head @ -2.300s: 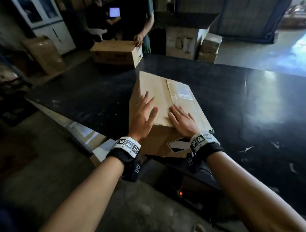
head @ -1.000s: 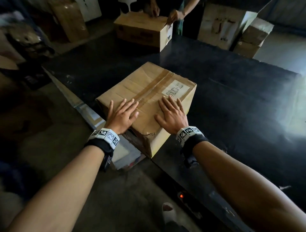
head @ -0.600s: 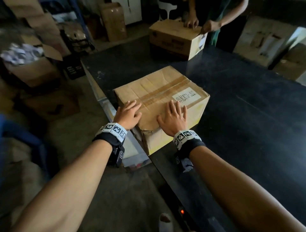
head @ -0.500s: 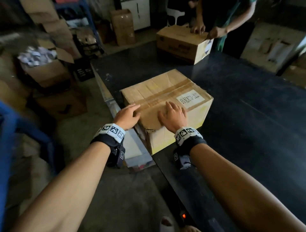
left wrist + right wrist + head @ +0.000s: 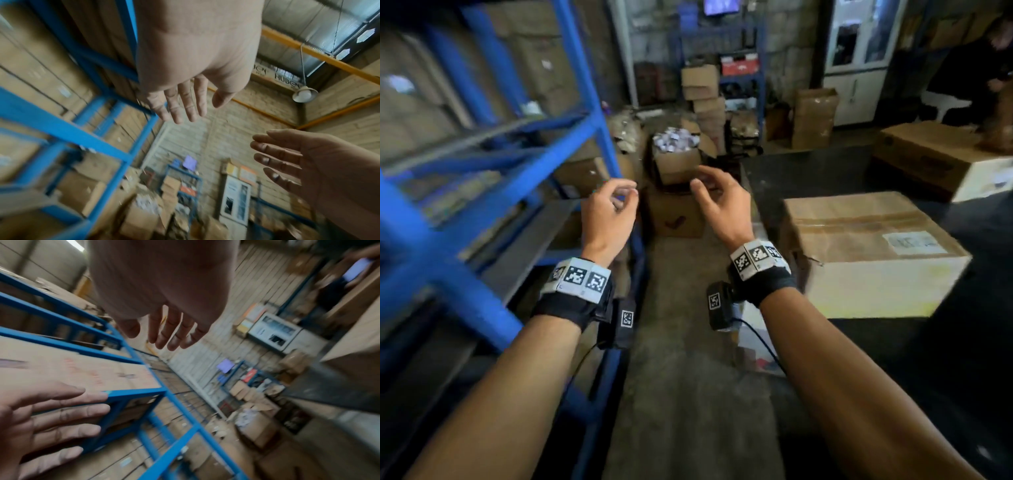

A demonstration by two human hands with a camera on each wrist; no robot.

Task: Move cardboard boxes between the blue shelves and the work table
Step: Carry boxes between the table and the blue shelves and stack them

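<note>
While both hands hang in the aisle, the blue shelves (image 5: 493, 161), stacked with cardboard boxes, fill the left side. Opposite, the dark work table (image 5: 935, 349) carries a taped cardboard box (image 5: 866, 253) with a white label at its near edge and a second box (image 5: 928, 157) farther back. An open carton (image 5: 676, 157) of small packets stands on the floor beyond. Left hand (image 5: 607, 212): empty, fingers loosely spread and slightly curled. Right hand (image 5: 724, 202): empty, fingers relaxed, parted, touching nothing.
</note>
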